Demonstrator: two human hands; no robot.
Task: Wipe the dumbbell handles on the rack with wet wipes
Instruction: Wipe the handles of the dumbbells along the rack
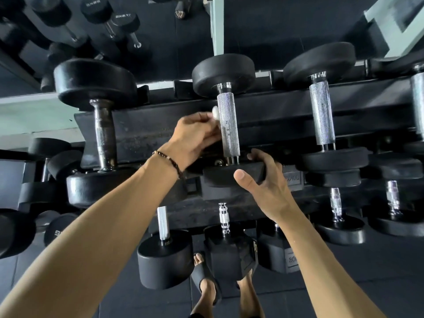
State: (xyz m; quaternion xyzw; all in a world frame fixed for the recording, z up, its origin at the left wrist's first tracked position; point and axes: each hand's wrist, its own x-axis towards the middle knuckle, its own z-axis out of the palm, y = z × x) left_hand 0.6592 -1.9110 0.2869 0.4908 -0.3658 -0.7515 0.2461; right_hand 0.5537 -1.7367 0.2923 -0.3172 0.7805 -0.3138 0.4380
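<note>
Presently, the left hand [195, 136] pinches a small white wet wipe [215, 113] between thumb and curled fingertips, and the wipe is pressed against the left side of the silver knurled handle [228, 127] of the middle dumbbell [223, 75] on the top tier of the rack [160, 125]. Only a small rounded bit of the wipe shows above the fingertips; the remainder is hidden inside the grip. A dark beaded bracelet [168, 160] sits on that wrist.

The right hand [263, 180] grips the near black weight [231, 174] of the same dumbbell. Its fingers curl over the far upper edge of the weight, just right of the handle's lower end, and the thumb lies straight along the near face. The handle runs away from these fingers to the far weight, which rests against the rack's back rail.

Left of the wipe-holding fingers, well apart, lies a dumbbell with a dark, worn handle [104, 136]. Right of the gripping fingers lies another with a bright knurled handle [321, 113], and part of a further one shows at the frame edge.

Below both hands, lower tiers hold more dumbbells. Beneath them, a foot in a black sandal [204, 278] stands on dark floor tiles [344, 283].
</note>
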